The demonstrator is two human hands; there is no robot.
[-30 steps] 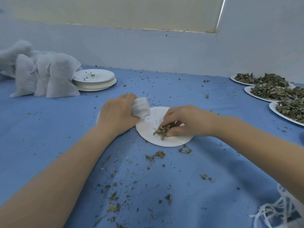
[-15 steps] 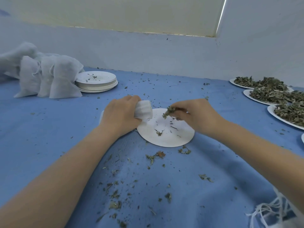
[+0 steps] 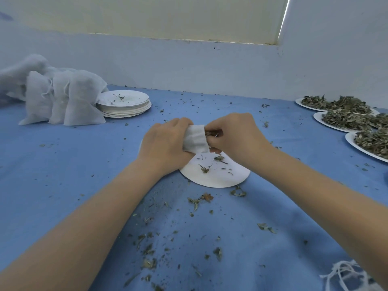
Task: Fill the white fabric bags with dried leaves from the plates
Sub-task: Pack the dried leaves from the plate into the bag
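Observation:
My left hand grips a white fabric bag just above the far rim of a white paper plate. My right hand pinches a clump of dried leaves at the bag's mouth, fingertips against the fabric. Only a few leaf scraps lie on this plate. At the far right stand three plates heaped with dried leaves. Several filled white bags lean together at the far left.
A stack of used paper plates sits beside the filled bags. Leaf crumbs are scattered over the blue cloth. White strings lie at the lower right corner. A pale wall runs along the back.
My right hand picked a pinch of leaves off the plate, lifted it and carried it left to the mouth of the bag. The left hand raised the bag slightly.

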